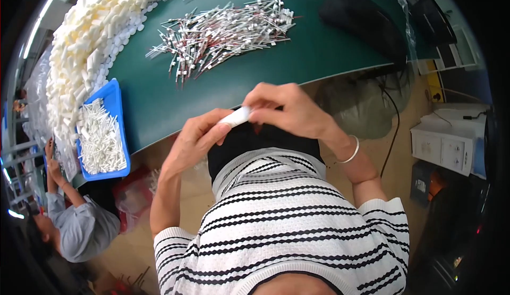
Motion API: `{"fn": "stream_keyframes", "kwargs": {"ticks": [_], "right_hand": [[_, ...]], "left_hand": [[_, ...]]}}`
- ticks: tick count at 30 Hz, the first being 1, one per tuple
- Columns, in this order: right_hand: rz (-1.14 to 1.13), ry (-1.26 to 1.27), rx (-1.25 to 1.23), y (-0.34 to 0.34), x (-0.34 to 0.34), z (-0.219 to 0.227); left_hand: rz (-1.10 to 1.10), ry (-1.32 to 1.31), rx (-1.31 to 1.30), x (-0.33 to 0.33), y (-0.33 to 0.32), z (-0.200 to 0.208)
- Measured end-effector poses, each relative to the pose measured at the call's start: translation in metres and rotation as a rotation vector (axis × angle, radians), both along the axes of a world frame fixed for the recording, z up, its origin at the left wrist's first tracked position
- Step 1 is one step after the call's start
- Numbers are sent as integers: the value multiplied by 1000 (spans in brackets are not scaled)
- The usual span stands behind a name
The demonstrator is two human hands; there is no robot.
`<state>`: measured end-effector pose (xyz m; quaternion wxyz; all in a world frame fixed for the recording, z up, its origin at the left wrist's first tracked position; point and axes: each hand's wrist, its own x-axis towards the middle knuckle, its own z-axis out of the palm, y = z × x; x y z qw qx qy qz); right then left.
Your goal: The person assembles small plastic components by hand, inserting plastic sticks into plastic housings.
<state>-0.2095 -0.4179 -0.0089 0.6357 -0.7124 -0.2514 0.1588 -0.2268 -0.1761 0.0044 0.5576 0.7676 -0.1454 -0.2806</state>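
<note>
Here, both hands meet just above the near edge of the desk [297,61], close to the person's chest. The left hand [199,135] and the right hand [289,109] are each pinched on one small white tube [235,117], a short smooth plastic cylinder lying nearly level between them. The left fingertips [222,127] grip its lower left end, while the right thumb and fingers close over its upper right end, so the hands are joined through the piece. A thin pale bangle [351,153] circles the right wrist.

The desk has a matte dark green top with a curved front edge. In its middle lies a loose heap of thin test strips [223,32], slender white sticks with reddish bands, scattered crosswise. Along the left side runs a long bank of cream white tubes [90,45], stubby cylinders piled thickly, with round white caps [125,37] at its inner margin. A shallow blue plastic tray [115,103] sits at the left front corner, filled with thin white sticks. A black rounded object [364,24] rests toward the right, too blurred to tell its kind.

The person wears a knitted top [281,226] with wavy black and white stripes. At lower left another person in a grey shirt [79,226] sits beside the desk. On the right stands a white box [449,146] on the floor.
</note>
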Motion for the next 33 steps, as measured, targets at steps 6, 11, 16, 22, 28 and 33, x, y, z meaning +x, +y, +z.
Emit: {"fn": "stream_keyframes", "kwargs": {"ticks": [6,11,16,22,28,33], "right_hand": [[47,287,66,0,-11,-8],[72,134,-61,1,-22,-9],[-43,-138,-155,-5,-38,-29],[-451,338,197,-7,-65,-88],[-437,755,777,44,-65,-105],[-496,785,833,55,-65,-98]], "left_hand": [[-8,56,-5,-15,-11,-13],[-29,-344,211,-30,-25,-15],[-5,-142,202,-36,-32,-29],[276,316,-339,-18,-52,-76],[606,444,-486,-15,-101,-87],[663,486,-431,-11,-103,-79]]}}
